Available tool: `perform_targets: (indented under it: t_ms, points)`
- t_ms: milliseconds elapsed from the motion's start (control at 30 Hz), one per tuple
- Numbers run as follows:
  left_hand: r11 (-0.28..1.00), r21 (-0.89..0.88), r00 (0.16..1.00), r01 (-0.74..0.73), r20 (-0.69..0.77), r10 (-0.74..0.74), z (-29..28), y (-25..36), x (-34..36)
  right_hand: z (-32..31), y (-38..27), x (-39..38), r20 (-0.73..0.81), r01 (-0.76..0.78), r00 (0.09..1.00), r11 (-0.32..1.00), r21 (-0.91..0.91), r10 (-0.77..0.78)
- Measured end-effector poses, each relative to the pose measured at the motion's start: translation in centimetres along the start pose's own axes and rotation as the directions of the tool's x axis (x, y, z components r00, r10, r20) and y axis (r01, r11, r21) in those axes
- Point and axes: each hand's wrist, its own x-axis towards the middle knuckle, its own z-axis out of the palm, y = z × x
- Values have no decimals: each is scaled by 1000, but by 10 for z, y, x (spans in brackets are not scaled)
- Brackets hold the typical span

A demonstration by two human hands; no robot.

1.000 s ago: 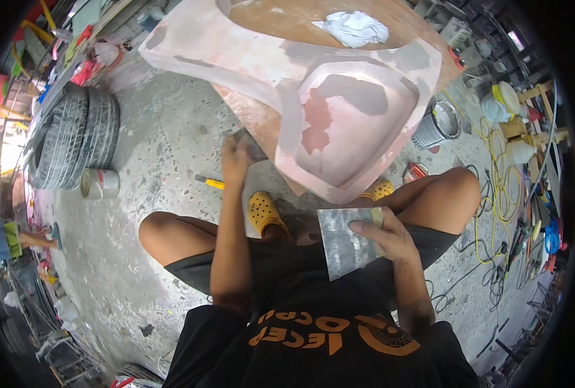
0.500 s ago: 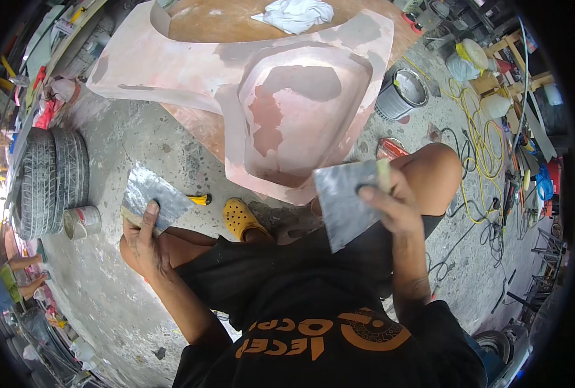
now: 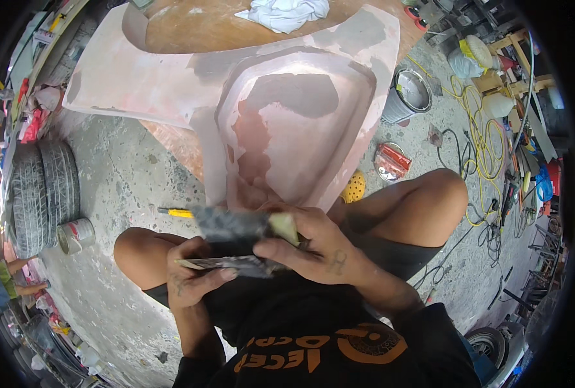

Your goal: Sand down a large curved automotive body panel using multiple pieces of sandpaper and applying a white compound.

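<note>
Gripping a grey plate [image 3: 229, 224] (blurred here) with your right hand [image 3: 316, 249], you clasp a second plate [image 3: 217, 262] in your left hand [image 3: 194, 275]. Both sit close together between you and the pinkish panel [image 3: 300, 139].

A brown board [image 3: 216, 29] is carrying a large pink panel [image 3: 151, 77] with grey patches, and a crumpled white cloth [image 3: 289, 14] is lying on the board too. The rough concrete floor [image 3: 116, 174] is holding a pair of tyres [image 3: 61, 181] and, close beside them, a tin [image 3: 77, 237]; a yellow-and-black cutter [image 3: 179, 213] is lying nearer the middle. To the right, a bucket [image 3: 394, 107] is standing near a round container or lid [image 3: 392, 161] (the angle is leaving unclear which), and a yellow hose [image 3: 485, 154] is sprawling beside black cables [image 3: 489, 225].
</note>
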Motion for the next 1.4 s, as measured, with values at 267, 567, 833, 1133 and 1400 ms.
perform_targets:
  t_ms: [267,567,833,1133,1400]
  points:
    - [796,-433,889,-423,-367,274,-100,-21,9,-114,16,70,-34,-27,999,296,-955,-17]
    - [565,-588,807,-579,-515,291,-127,-28,44,-137,59,104,-12,-26,994,129,-991,107]
    - [525,-625,816,-577,-459,351,-136,-31,45,-133,58,108,-5,-45,964,145,-988,264]
    - [552,-605,818,-574,-459,347,-127,-23,53,-138,47,108,-2,-34,972,136,-990,233]
    - [550,-625,832,-555,-418,364,-133,-29,53,-137,65,109,1,-22,992,189,-982,124]
